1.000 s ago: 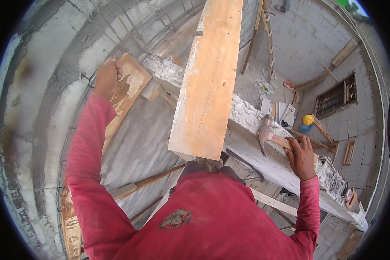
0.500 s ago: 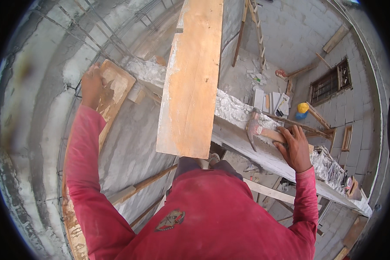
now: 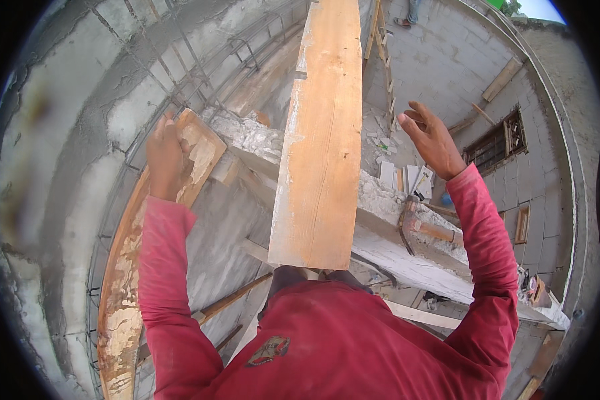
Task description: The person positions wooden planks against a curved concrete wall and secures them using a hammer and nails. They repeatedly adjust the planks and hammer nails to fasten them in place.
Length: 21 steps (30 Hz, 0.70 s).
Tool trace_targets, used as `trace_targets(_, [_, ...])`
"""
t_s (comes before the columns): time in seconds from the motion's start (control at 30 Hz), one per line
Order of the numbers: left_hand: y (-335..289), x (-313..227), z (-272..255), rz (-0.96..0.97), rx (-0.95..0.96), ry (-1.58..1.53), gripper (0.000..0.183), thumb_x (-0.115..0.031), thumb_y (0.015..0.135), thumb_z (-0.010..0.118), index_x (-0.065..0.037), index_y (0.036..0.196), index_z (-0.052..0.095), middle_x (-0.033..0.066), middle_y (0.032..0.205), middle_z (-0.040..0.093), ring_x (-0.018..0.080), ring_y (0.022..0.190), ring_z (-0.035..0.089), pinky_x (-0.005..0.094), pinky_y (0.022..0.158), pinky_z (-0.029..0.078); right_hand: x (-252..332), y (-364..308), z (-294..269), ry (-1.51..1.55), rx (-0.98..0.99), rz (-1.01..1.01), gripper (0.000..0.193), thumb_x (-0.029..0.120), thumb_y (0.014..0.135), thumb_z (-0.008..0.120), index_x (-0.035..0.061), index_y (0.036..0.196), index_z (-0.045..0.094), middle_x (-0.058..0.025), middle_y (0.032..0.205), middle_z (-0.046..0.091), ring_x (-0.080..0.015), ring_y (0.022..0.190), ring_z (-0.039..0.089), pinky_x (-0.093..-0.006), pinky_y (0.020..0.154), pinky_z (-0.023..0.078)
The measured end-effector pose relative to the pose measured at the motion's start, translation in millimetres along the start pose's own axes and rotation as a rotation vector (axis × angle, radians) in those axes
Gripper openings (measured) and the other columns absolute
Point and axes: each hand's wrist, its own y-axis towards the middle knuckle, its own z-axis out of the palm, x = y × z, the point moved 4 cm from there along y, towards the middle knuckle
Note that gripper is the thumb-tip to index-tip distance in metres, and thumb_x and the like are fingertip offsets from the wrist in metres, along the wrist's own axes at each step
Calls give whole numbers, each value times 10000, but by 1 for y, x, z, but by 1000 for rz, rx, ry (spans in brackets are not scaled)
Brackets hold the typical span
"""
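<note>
My left hand (image 3: 167, 160) grips the edge of a long, worn wooden board (image 3: 123, 313) with peeling patches, which leans along the left side. Raised in the air over the right side, my right hand (image 3: 433, 141) holds nothing, its fingers apart and slightly bent. Below it a claw hammer (image 3: 435, 231) with a wooden handle lies on the rough top of a concrete wall (image 3: 407, 257). Between my hands a wide, lighter plank (image 3: 320, 153) runs away from me, its near end in front of my shirt. Neither hand touches that plank.
Steel rebar (image 3: 180, 67) sticks out at the far left. A wooden ladder (image 3: 385, 67) leans beyond the plank. Far below lie rubble and white offcuts (image 3: 407, 179). Another person's leg (image 3: 410, 12) shows at the top edge. Timber braces (image 3: 237, 297) cross beneath me.
My right hand has let go of the hammer handle and risen up and away from the wall. The hammer stays on the wall top. My left hand remains at the worn board; the view has shifted.
</note>
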Motion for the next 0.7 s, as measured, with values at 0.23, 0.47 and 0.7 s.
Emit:
trace_targets(0.23, [-6, 18, -4, 30, 115, -163, 540, -213, 1093, 432, 67, 1555, 427, -48, 779, 466, 55, 681, 486, 217, 612, 411, -59, 103, 108, 260, 167, 480, 919, 533, 968, 706, -166, 1475, 392, -256, 1296, 632, -333, 1170, 685, -415, 968, 593])
trace_targets(0.47, [-9, -1, -12, 93, 63, -76, 562, -241, 1012, 467, 107, 1447, 540, 71, 722, 619, 171, 712, 619, 339, 773, 517, -34, 112, 125, 361, 57, 423, 733, 442, 977, 730, -131, 1383, 519, -211, 1193, 699, -263, 1042, 738, -386, 876, 624])
trace_targets(0.7, [-5, 14, -12, 169, 227, -173, 551, -207, 1047, 453, 113, 1494, 469, 33, 758, 674, 76, 599, 474, 254, 625, 426, 28, 121, 77, 461, -98, 361, 578, 371, 1035, 644, -99, 1356, 548, -205, 1099, 739, -215, 834, 772, -339, 696, 652])
